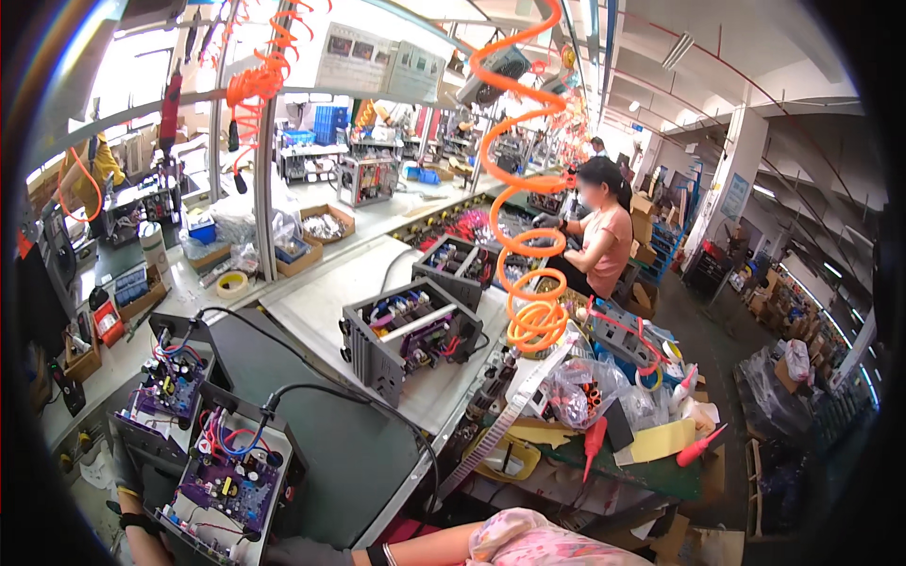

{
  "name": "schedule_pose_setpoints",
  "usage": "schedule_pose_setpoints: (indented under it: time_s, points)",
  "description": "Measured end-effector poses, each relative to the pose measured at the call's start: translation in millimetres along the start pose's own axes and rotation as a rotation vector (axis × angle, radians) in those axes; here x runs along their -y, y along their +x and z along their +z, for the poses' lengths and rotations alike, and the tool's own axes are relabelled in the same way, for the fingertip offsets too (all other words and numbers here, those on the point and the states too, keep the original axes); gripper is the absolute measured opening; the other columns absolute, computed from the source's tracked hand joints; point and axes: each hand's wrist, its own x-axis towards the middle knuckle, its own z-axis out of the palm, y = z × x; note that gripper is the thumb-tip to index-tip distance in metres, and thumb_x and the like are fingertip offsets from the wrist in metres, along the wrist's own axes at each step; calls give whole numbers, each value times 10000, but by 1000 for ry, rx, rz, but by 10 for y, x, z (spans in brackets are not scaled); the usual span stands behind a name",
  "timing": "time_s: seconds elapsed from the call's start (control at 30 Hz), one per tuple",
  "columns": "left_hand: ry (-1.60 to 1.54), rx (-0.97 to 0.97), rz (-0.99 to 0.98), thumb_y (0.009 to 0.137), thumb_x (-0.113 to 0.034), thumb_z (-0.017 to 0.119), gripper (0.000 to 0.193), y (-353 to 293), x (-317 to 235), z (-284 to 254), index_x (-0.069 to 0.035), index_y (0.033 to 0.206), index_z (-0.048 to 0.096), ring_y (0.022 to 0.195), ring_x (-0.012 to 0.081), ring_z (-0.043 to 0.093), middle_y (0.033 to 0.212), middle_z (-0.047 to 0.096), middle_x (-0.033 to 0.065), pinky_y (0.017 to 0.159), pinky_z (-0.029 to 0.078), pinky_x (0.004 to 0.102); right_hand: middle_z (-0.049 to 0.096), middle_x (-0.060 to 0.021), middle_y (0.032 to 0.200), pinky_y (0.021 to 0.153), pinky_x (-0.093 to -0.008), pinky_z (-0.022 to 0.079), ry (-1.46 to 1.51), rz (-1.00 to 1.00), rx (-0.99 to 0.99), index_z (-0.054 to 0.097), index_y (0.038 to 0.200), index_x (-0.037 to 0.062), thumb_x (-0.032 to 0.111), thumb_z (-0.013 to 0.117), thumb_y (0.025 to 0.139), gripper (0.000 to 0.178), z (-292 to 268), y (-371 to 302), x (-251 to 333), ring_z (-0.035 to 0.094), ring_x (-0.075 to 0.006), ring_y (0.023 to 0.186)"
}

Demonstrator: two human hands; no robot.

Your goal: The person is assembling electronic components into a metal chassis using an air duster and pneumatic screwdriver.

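Evidently the purple-boarded chassis [231, 483] sits between left hand [126, 464] and right hand [310, 554] — their fingers' pose I cannot tell.

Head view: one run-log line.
left hand: left of nearer open chassis | right hand: by its lower right | grips: unclear | purple circuit board: exposed

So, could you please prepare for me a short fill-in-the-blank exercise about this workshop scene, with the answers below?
1. The large coiled plastic hose hanging near the middle of the picture is ____ in colour.
2. The person's left hand, in a dark glove, is to the ____ of the nearest open black metal case.
3. The flat circuit board inside that case is coloured ____.
4. Beside the upright grey metal post lies a round yellow roll of ____.

Missing words: orange; left; purple; tape.
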Motion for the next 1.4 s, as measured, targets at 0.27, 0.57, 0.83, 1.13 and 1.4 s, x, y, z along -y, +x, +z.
schedule_pose_setpoints:
  time_s: [0.27,0.57,0.83,1.13,1.4]
  points:
    - [-154,182,85,992,-486,416,601,-156,-202,282,-119,1464,347,1198,142,471,1376,473,17,1023,361,308,607,-170,911,690,-482,481,-49,-12,36,589,1061,93,315,702,706,434,189,59,-16,597,-379,821]
    - [401,241,75,997,-468,414,582,-88,56,-231,-129,1466,346,1215,131,459,1392,458,22,1029,353,303,572,-214,1006,773,-466,464,145,68,-205,553,1109,38,393,720,693,572,128,-29,262,561,-386,936]
    - [1472,85,911,1007,-200,433,530,-1071,285,-1370,-69,1489,256,1118,224,517,1270,529,162,966,409,337,529,-117,764,617,-385,438,68,144,-433,597,858,17,237,852,621,412,-960,-860,-37,558,-289,707]
    - [1255,-291,86,892,-639,465,817,-3196,-802,1032,-83,1465,290,1219,296,488,1299,535,179,1033,338,488,575,-131,807,687,-384,472,-84,210,-390,602,933,36,272,882,554,527,-1538,-902,-358,578,-334,776]
    - [1082,-179,246,882,-300,617,633,-3267,-575,1278,42,1371,408,1096,258,559,1209,591,185,952,426,360,641,-129,890,773,-372,508,30,245,-490,635,1001,40,241,889,582,530,-1776,-20,-1017,630,-290,849]
